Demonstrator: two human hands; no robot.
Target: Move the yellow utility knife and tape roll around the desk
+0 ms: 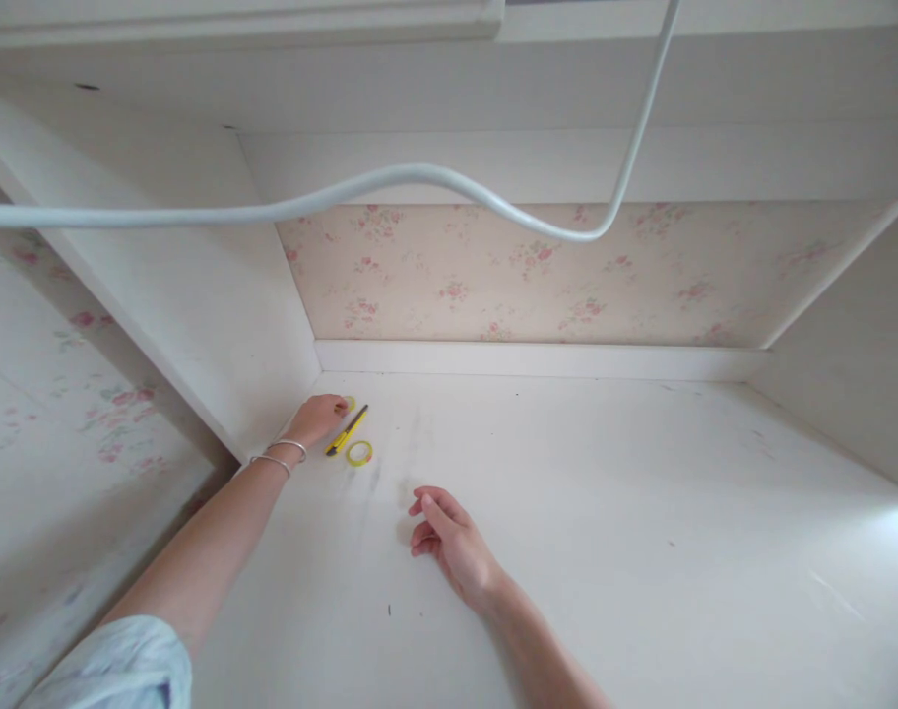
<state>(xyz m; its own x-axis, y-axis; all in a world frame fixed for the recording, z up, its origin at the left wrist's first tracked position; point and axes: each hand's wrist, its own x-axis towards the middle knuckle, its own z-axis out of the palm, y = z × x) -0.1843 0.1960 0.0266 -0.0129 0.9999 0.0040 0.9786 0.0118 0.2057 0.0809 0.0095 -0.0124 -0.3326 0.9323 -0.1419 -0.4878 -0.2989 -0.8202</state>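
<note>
My left hand (323,416), with two thin bangles at the wrist, reaches to the back left of the white surface. Its fingers are closed on the edge of a small roll of yellowish tape (350,404), partly hidden by the fingers. Just right of that hand lies a yellow and black utility knife (347,430), slanting. A second roll of yellow tape (359,454) lies flat beside the knife. Lower and nearer the middle, my right hand (453,542) is held over the surface, fingers loosely bent and apart, with nothing in it.
A white cable (419,175) crosses the upper view in front of the shelf. White side panels (198,246) and an overhead board (419,89) enclose the white surface (604,492). Floral wallpaper (493,276) covers the back. Small dark specks dot the surface.
</note>
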